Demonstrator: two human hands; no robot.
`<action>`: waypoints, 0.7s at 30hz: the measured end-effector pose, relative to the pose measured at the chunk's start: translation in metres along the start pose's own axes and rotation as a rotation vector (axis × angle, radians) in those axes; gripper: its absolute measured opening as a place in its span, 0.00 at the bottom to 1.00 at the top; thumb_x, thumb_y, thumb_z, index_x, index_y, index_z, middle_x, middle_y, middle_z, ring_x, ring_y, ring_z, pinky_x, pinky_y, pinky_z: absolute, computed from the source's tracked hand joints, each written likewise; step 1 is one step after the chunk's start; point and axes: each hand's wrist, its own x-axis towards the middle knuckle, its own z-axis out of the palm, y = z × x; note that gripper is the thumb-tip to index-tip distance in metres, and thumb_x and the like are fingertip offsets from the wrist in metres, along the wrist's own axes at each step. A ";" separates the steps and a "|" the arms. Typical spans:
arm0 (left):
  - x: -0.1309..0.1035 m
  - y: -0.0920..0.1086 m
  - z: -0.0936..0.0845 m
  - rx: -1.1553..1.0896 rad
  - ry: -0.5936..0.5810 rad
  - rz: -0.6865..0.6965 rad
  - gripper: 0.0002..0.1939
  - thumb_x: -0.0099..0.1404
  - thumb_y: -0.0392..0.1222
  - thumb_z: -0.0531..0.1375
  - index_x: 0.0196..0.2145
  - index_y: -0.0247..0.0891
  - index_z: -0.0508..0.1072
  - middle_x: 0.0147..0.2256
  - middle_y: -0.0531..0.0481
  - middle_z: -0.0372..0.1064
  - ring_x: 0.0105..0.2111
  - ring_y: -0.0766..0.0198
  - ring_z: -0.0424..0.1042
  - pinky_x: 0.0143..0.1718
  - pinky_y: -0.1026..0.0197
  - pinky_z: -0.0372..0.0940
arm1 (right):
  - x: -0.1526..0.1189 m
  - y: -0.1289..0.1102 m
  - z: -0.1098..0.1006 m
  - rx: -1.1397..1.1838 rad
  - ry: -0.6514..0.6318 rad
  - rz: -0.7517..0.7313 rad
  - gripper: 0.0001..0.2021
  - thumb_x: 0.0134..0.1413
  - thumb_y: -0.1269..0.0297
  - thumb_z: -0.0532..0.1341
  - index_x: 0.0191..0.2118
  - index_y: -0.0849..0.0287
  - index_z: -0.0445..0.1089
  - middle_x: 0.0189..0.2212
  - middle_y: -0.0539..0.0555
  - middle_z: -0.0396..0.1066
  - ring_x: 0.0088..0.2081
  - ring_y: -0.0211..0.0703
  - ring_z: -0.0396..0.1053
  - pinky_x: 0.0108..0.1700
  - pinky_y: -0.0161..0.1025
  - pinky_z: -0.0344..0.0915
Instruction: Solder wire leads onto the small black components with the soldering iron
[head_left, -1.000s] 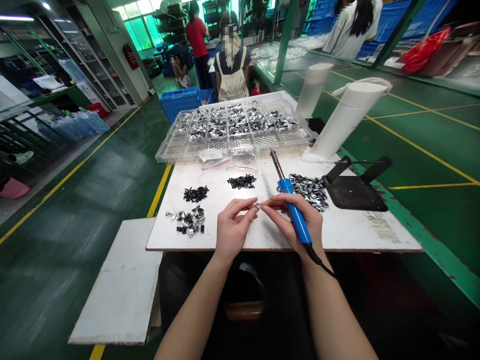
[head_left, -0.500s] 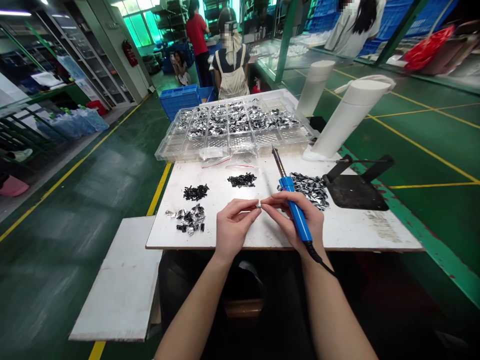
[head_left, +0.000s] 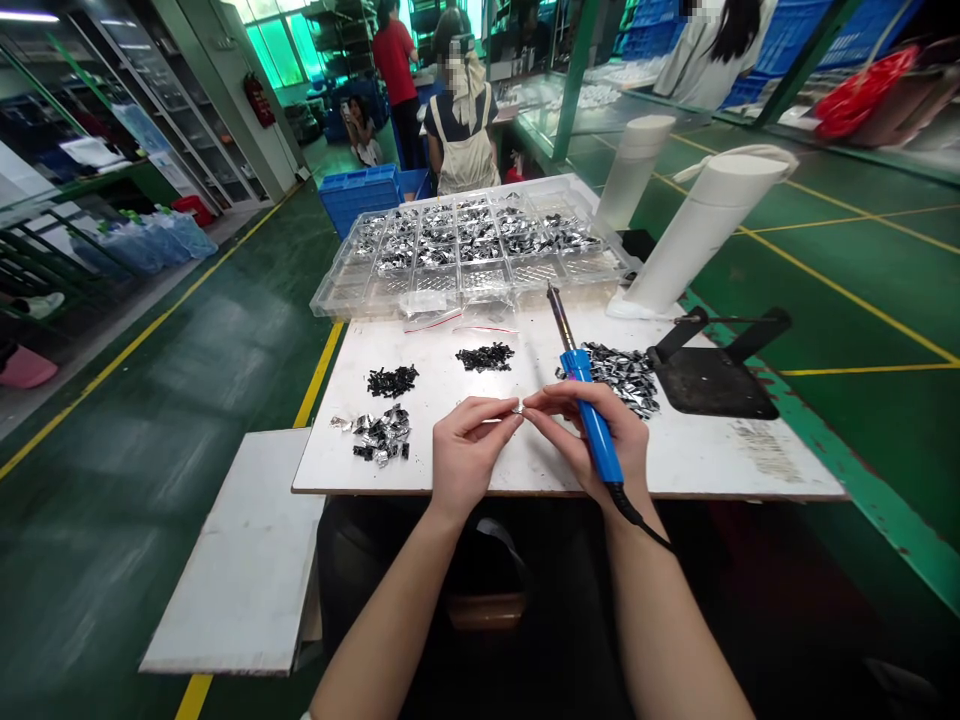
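Fingertips of my left hand [head_left: 469,455] pinch a tiny silvery piece [head_left: 517,409] above the white table [head_left: 540,470]. My right hand [head_left: 615,440] touches the same piece with thumb and index finger, and also holds a blue soldering iron [head_left: 598,430], its tip pointing away and up. To the left lie a pile of small black parts [head_left: 392,381] and a pile of foil-like pieces [head_left: 384,435]. Another black pile [head_left: 484,357] sits beyond my hands. A larger pile of silver and black pieces [head_left: 626,375] lies behind my right hand.
A clear compartment tray [head_left: 457,280] with silvery pieces spans the table's back. At the right are a black metal stand [head_left: 716,380] and two white cylinders [head_left: 705,225] [head_left: 636,165]. A lower white board [head_left: 232,560] is at left. Several people are farther back.
The view has shifted very slightly. Both hands stay together at the tiny piece, with the soldering iron still in my right hand.
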 end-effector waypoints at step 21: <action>-0.003 -0.001 -0.001 0.009 -0.039 0.015 0.06 0.61 0.35 0.68 0.38 0.36 0.81 0.37 0.47 0.77 0.38 0.63 0.77 0.44 0.61 0.75 | 0.002 -0.007 0.000 0.141 -0.015 0.152 0.13 0.53 0.66 0.72 0.43 0.52 0.72 0.36 0.51 0.80 0.39 0.45 0.81 0.46 0.42 0.79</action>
